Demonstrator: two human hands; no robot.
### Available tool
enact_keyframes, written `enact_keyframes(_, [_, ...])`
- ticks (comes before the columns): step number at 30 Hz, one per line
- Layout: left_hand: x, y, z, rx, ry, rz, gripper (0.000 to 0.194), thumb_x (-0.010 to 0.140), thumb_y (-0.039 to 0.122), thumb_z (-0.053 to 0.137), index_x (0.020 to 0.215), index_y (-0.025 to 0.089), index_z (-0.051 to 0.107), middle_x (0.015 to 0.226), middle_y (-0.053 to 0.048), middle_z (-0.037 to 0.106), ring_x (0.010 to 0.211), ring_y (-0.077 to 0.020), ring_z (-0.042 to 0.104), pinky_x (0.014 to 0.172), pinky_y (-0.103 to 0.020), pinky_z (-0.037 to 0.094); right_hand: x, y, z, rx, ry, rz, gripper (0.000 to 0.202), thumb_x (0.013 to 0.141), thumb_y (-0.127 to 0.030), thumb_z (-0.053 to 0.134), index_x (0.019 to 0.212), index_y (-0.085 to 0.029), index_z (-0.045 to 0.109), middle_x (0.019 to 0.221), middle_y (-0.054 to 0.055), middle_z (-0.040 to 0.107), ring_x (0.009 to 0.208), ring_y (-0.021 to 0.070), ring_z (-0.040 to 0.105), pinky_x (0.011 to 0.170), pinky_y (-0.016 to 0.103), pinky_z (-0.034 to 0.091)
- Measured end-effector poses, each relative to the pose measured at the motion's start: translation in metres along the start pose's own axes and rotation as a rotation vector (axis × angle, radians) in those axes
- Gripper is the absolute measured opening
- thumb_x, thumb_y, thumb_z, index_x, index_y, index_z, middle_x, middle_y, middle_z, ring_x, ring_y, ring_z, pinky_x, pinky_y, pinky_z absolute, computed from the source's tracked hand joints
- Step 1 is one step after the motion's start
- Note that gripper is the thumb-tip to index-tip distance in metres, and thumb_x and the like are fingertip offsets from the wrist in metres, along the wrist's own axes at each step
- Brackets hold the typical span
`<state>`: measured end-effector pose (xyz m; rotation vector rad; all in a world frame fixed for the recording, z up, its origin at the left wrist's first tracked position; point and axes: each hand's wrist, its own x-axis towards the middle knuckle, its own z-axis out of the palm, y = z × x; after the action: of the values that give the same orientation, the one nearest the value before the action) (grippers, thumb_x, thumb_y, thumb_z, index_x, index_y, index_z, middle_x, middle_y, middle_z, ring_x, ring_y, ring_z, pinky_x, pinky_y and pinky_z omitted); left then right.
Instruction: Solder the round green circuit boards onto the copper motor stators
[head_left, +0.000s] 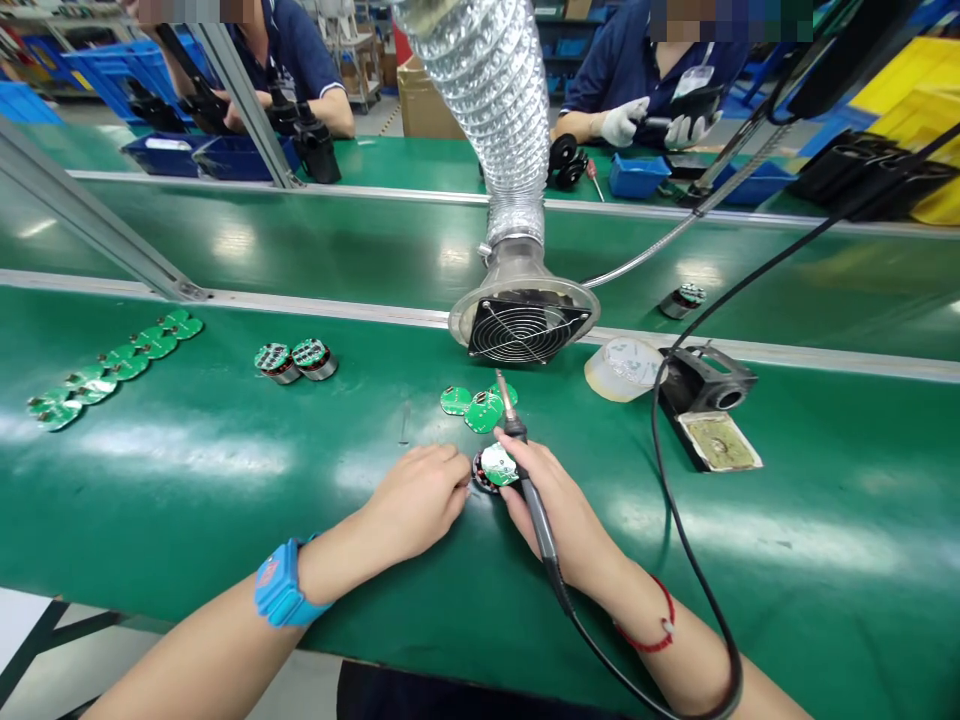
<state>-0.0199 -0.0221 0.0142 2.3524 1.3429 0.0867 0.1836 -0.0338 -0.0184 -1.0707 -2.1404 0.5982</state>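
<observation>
A small round motor (pixel 481 482) with a green circuit board (pixel 498 464) on top sits on the green bench between my hands. My left hand (pixel 420 495) is closed at its left side, fingertips curled and partly hidden, so what they pinch does not show. In my right hand (pixel 562 510) lies a soldering iron (pixel 537 515), its tip pointing up and away from me, above the motor's right side. The fingers of that hand also reach to the motor's right edge. Just beyond are several loose round circuit boards (pixel 484 412).
A fume extractor fan (pixel 529 330) hangs ahead on a foil duct (pixel 506 120). Right of it are a tape roll (pixel 622 368) and a soldering iron stand (pixel 709 385) with a sponge (pixel 718 442). Leftward lie two motors (pixel 313 362) and a row of boards (pixel 124 362). Co-workers sit opposite.
</observation>
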Motion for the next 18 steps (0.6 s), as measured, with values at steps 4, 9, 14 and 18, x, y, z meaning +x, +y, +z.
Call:
enact_keyframes(4, [0.001,-0.004,0.001,-0.004,0.17,0.106,0.016,0.093,0.013,0.049,0.084,0.018,0.061,0.082,-0.004,0.063,0.08,-0.0214,0.06,0.074,-0.033,0.048,0.0,0.001,0.001,0.01,0.013,0.033,0.064,0.092,-0.013,0.053,0.15,-0.03,0.031,0.134,0.011,0.06,0.119,0.0283,0.061,0.099,0.049,0.055])
enact_keyframes(9, [0.004,-0.002,0.005,-0.155,0.331,0.224,0.016,0.094,0.014,0.05,0.082,0.017,0.06,0.079,-0.003,0.061,0.075,-0.018,0.058,0.069,-0.029,0.047,0.001,-0.001,0.005,-0.017,0.012,0.012,0.062,0.093,-0.016,0.054,0.149,-0.03,0.032,0.123,0.011,0.062,0.11,0.0282,0.062,0.092,0.048,0.057])
enact_keyframes(14, [0.009,0.005,0.012,-0.307,0.336,0.145,0.015,0.089,0.009,0.058,0.077,0.017,0.058,0.074,0.001,0.058,0.069,-0.0149,0.056,0.064,-0.026,0.044,0.001,-0.005,0.001,-0.053,0.111,-0.039,0.055,0.092,-0.019,0.058,0.143,-0.026,0.039,0.122,0.012,0.061,0.113,0.0296,0.059,0.092,0.05,0.055])
enact_keyframes(18, [0.01,0.008,0.013,-0.364,0.317,0.101,0.014,0.086,0.006,0.059,0.077,0.018,0.059,0.074,0.001,0.058,0.069,-0.0146,0.055,0.064,-0.026,0.043,0.003,-0.008,-0.005,-0.016,0.185,-0.092,0.044,0.091,-0.013,0.056,0.131,-0.028,0.048,0.1,0.006,0.065,0.095,0.0246,0.061,0.083,0.044,0.056])
